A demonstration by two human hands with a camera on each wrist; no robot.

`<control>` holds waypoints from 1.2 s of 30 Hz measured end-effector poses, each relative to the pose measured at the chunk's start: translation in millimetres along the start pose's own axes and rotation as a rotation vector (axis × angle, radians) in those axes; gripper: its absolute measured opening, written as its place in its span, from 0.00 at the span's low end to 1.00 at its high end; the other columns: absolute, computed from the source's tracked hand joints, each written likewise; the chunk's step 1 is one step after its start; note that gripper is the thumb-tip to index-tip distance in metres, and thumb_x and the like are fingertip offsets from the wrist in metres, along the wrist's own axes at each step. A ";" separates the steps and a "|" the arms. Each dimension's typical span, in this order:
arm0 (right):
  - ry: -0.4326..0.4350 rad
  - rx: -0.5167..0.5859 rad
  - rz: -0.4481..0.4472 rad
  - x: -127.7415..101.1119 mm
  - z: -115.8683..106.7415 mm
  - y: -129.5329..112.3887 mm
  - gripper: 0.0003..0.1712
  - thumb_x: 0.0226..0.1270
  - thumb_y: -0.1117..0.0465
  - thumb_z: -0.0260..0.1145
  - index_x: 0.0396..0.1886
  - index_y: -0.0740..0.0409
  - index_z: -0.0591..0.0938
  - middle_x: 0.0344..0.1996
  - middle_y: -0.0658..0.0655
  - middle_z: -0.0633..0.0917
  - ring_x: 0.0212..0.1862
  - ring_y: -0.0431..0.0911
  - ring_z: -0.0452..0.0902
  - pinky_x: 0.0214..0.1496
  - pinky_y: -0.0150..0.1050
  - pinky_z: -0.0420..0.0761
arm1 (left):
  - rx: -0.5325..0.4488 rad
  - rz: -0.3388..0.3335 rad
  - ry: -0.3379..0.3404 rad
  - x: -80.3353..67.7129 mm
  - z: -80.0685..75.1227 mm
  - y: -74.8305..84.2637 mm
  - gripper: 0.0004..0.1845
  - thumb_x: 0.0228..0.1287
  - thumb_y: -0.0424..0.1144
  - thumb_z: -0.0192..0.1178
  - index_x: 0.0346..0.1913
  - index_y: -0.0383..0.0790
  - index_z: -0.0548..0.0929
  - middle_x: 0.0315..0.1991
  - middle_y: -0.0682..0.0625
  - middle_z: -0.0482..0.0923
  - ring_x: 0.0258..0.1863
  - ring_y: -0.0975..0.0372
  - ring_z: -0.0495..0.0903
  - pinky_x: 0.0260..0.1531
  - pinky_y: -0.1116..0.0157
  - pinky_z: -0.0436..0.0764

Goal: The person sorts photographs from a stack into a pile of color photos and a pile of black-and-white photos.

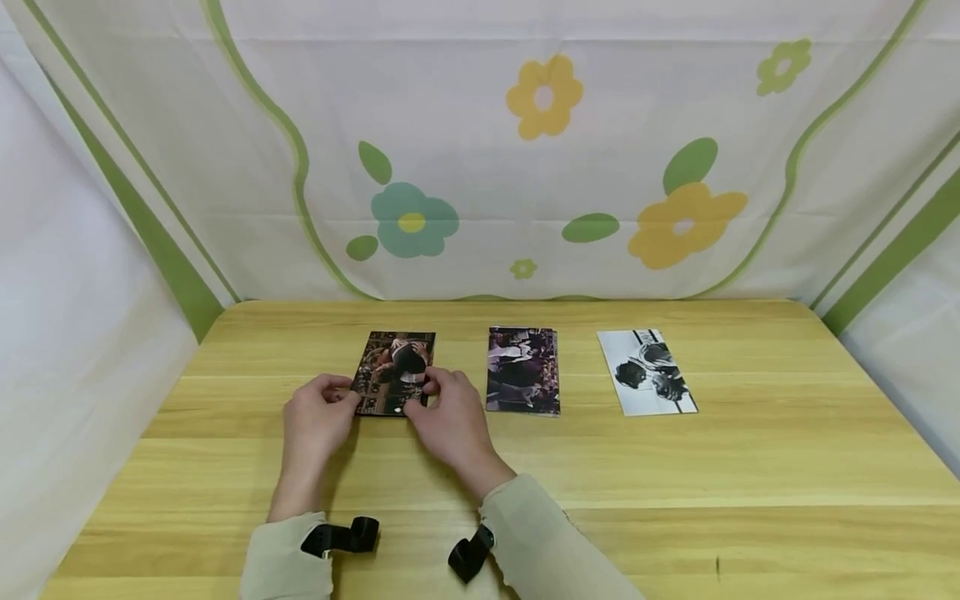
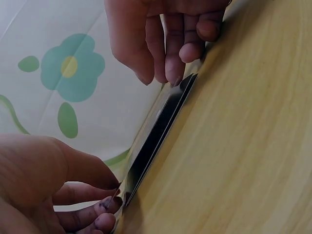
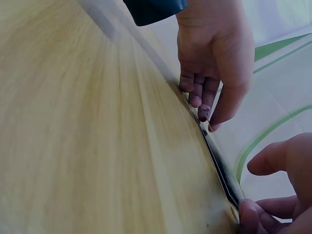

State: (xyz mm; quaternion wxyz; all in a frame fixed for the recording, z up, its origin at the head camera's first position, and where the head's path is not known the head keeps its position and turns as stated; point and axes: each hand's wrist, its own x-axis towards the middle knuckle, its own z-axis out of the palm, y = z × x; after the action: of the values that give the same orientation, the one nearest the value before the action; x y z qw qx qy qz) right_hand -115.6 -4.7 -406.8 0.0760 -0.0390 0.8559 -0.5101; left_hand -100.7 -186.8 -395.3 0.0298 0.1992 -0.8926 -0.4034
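A dark colour photo stack (image 1: 395, 367) lies on the left of the wooden table (image 1: 675, 483). My left hand (image 1: 347, 398) pinches its near left edge, and my right hand (image 1: 429, 390) pinches its near right edge. In the left wrist view the stack (image 2: 161, 129) shows edge-on as several thin sheets. There my left hand (image 2: 109, 195) holds one corner between thumb and fingers, and the right hand's fingertips (image 2: 175, 75) touch the other end. The right wrist view shows the same stack (image 3: 219, 168) with my right hand (image 3: 253, 195) at its near corner.
A second colour photo stack (image 1: 522, 370) lies in the middle and a black-and-white photo (image 1: 647, 372) to its right. A flowered cloth (image 1: 525, 150) hangs behind the table and white cloth at both sides. Black wrist straps (image 1: 341, 537) sit on both sleeves.
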 end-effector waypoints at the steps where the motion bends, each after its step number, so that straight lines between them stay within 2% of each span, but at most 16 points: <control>1: 0.001 0.004 0.000 -0.1 -0.4 -0.3 0.34 0.69 0.58 0.71 0.74 0.60 0.78 0.49 0.51 0.83 0.34 0.39 0.74 0.44 0.37 0.77 | 0.000 0.000 0.002 0.0 0.0 0.1 0.17 0.72 0.35 0.63 0.59 0.31 0.86 0.45 0.37 0.86 0.43 0.49 0.83 0.35 0.64 0.75; 6: -0.006 0.035 0.021 -0.7 -1.7 -0.5 0.36 0.68 0.58 0.72 0.75 0.60 0.78 0.50 0.51 0.83 0.35 0.39 0.75 0.43 0.36 0.78 | 0.002 -0.008 -0.008 -0.3 0.1 0.8 0.18 0.73 0.36 0.62 0.59 0.31 0.86 0.50 0.35 0.87 0.47 0.46 0.84 0.38 0.62 0.78; 12: -0.030 0.045 0.001 -3.3 -5.4 2.3 0.32 0.67 0.57 0.74 0.70 0.57 0.81 0.50 0.50 0.84 0.39 0.38 0.76 0.44 0.35 0.79 | -0.010 -0.003 -0.009 -1.4 -0.1 1.6 0.19 0.75 0.38 0.61 0.61 0.30 0.85 0.56 0.32 0.86 0.54 0.42 0.84 0.49 0.52 0.82; 16: -0.087 0.080 -0.043 -8.4 -16.0 3.5 0.28 0.68 0.56 0.74 0.67 0.53 0.84 0.50 0.52 0.84 0.42 0.39 0.77 0.48 0.36 0.80 | -0.027 0.016 0.024 -3.1 -1.5 4.0 0.18 0.75 0.38 0.61 0.60 0.31 0.86 0.56 0.33 0.85 0.53 0.44 0.83 0.45 0.57 0.80; 20: -0.116 0.113 -0.092 -11.8 -37.6 6.9 0.28 0.70 0.56 0.74 0.68 0.56 0.83 0.52 0.55 0.86 0.46 0.42 0.80 0.52 0.38 0.83 | -0.045 0.050 0.052 -7.2 0.3 14.3 0.17 0.75 0.39 0.62 0.58 0.34 0.88 0.56 0.35 0.83 0.50 0.48 0.81 0.40 0.62 0.75; 24: -0.068 0.101 -0.113 -11.8 -65.1 14.1 0.28 0.70 0.56 0.74 0.68 0.58 0.82 0.51 0.54 0.87 0.48 0.44 0.81 0.52 0.38 0.84 | -0.080 0.086 0.027 -14.5 8.1 30.6 0.15 0.75 0.40 0.63 0.57 0.36 0.89 0.57 0.37 0.83 0.45 0.52 0.80 0.36 0.65 0.76; 30: 0.041 0.100 -0.074 -11.2 -100.7 28.9 0.26 0.70 0.59 0.74 0.67 0.56 0.83 0.50 0.55 0.87 0.47 0.45 0.81 0.51 0.39 0.83 | -0.163 0.171 -0.044 -27.4 29.8 53.1 0.12 0.74 0.36 0.65 0.55 0.36 0.90 0.48 0.41 0.84 0.38 0.58 0.78 0.33 0.68 0.75; 33: 0.077 0.107 -0.030 -12.7 -115.0 39.4 0.26 0.70 0.59 0.74 0.67 0.54 0.83 0.51 0.55 0.87 0.48 0.46 0.80 0.48 0.39 0.83 | -0.181 0.213 -0.086 -32.9 42.6 61.0 0.11 0.74 0.36 0.66 0.54 0.37 0.91 0.48 0.42 0.86 0.40 0.57 0.81 0.38 0.67 0.77; 36: 0.115 0.101 0.004 -14.7 -127.7 50.0 0.27 0.70 0.58 0.74 0.67 0.53 0.83 0.52 0.55 0.87 0.50 0.47 0.80 0.48 0.39 0.83 | -0.205 0.222 -0.129 -38.1 53.8 66.0 0.11 0.73 0.36 0.67 0.53 0.38 0.91 0.50 0.42 0.88 0.43 0.56 0.83 0.43 0.64 0.78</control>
State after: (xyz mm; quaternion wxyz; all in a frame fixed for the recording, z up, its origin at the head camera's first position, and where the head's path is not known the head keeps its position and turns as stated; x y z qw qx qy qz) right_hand -122.2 131.9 -389.7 0.0297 -0.0040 0.8320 -0.5540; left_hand -99.1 -95.0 -379.1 0.0369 0.0688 -0.8635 -0.4984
